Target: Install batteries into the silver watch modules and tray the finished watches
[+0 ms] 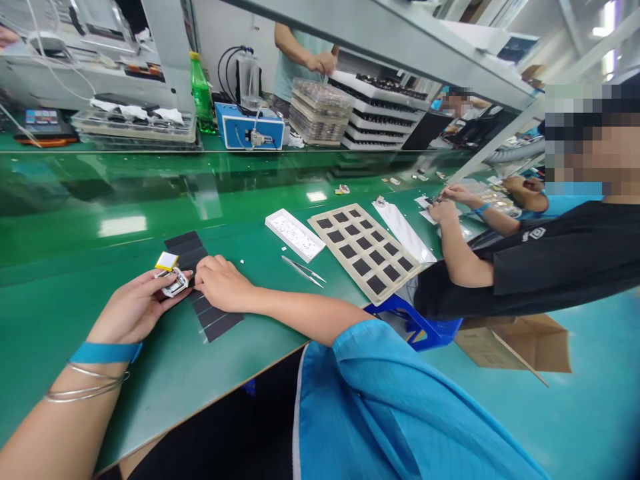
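My left hand [137,303] holds a small white device housing [175,283] between thumb and fingers, its open inside showing. A small battery pouch [167,261] with yellow edges and a pale face sticks up from the housing. Close beside it, my right hand [223,285] has its fingers bent and drawn together over a sheet of black strips [220,323]. Whatever those right fingertips pinch is hidden. The sheet lies flat on the green bench [165,373], partly covered by both hands.
Right of my hands lie tweezers [303,271], a white tray of tiny parts [295,235] and a beige tray with black squares [370,250]. A blue machine [250,127] and a green bottle [201,93] stand on the rear shelf. A co-worker [540,253] sits at the right.
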Demonstrator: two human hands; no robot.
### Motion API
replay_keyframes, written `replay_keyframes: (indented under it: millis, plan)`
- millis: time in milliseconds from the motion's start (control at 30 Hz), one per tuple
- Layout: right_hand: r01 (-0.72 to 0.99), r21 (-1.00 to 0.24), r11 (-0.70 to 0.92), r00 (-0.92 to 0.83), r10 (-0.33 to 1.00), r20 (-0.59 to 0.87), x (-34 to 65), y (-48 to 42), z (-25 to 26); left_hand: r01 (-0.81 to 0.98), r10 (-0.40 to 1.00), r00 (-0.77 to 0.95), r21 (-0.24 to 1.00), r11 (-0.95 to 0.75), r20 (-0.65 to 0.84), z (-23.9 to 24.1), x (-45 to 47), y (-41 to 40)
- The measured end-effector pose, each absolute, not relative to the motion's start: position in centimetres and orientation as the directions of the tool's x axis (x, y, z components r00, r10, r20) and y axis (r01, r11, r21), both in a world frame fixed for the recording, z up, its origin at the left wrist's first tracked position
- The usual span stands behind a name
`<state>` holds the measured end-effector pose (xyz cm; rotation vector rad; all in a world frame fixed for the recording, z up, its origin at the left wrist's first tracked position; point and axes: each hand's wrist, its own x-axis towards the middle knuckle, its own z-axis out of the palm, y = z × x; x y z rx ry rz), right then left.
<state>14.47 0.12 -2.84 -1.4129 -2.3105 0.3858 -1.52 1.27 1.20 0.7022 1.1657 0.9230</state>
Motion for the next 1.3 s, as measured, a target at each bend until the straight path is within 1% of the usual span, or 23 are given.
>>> replay_keyframes:
  millis: [200, 300, 367, 433, 467, 500, 567, 600, 667, 733, 833, 1033, 1133, 1300]
  plan:
    - [0.734, -0.382, 0.561, -0.471, 0.826, 0.309, 14.9, -0.9, -2.6, -0.203, 0.887, 0.115, 0.863, 0.463, -0.448, 1.1, -1.6, 1.5]
    - [0.687, -0.394, 0.61, -0.465, 0.787, 0.406, 15.4, -1.1, -2.1, -0.204, 0.896, 0.11, 0.872, 0.445, -0.431, 1.0, -1.5, 1.5]
    - [0.624, -0.447, 0.641, -0.413, 0.756, 0.507, 15.7, -1.3, -1.6, -0.196, 0.917, 0.101, 0.896, 0.399, -0.386, 1.2, -1.2, 1.1]
    - [0.507, -0.547, 0.666, -0.295, 0.73, 0.616, 16.2, -1.4, -1.0, -0.184, 0.942, 0.08, 0.924, 0.335, -0.325, 1.4, -0.8, 0.5]
    - [0.428, -0.611, 0.665, -0.217, 0.733, 0.645, 16.5, -1.4, -0.8, -0.182, 0.952, 0.065, 0.935, 0.305, -0.299, 1.5, -0.5, 0.2]
    - [0.342, -0.688, 0.64, -0.143, 0.759, 0.635, 16.8, -1.3, -0.7, -0.184, 0.954, 0.076, 0.936, 0.3, -0.291, 1.6, -0.3, 0.0]
    - [0.19, -0.833, 0.52, -0.074, 0.854, 0.516, 17.2, -0.9, -0.8, -0.184, 0.945, 0.128, 0.929, 0.321, -0.301, 1.6, 0.1, -0.2]
    - [0.134, -0.886, 0.443, -0.069, 0.896, 0.438, 17.4, -0.6, -0.9, -0.185, 0.939, 0.151, 0.924, 0.334, -0.309, 1.6, 0.2, -0.3]
    - [0.068, -0.946, 0.317, -0.095, 0.946, 0.31, 17.5, -0.2, -1.2, -0.187, 0.929, 0.179, 0.916, 0.355, -0.324, 1.4, 0.3, -0.3]
    - [0.056, -0.963, 0.262, -0.141, 0.957, 0.252, 17.4, -0.2, -1.3, -0.188, 0.922, 0.192, 0.909, 0.372, -0.337, 1.1, 0.4, -0.3]
    - [0.08, -0.963, 0.257, -0.192, 0.952, 0.238, 17.0, -0.5, -1.3, -0.183, 0.912, 0.204, 0.901, 0.393, -0.357, 1.0, 0.5, -0.5]
    - [0.075, -0.974, 0.212, -0.18, 0.964, 0.196, 16.6, -0.6, -1.6, -0.185, 0.904, 0.235, 0.896, 0.403, -0.358, 1.0, 0.7, -0.7]
    - [0.091, -0.968, 0.234, -0.178, 0.96, 0.215, 16.5, -0.7, -1.5, -0.188, 0.903, 0.232, 0.894, 0.406, -0.361, 0.9, 0.7, -0.7]
    - [0.169, -0.938, 0.303, -0.159, 0.948, 0.277, 16.1, -1.0, -1.5, -0.217, 0.907, 0.232, 0.891, 0.4, -0.35, 0.6, 0.6, -0.5]
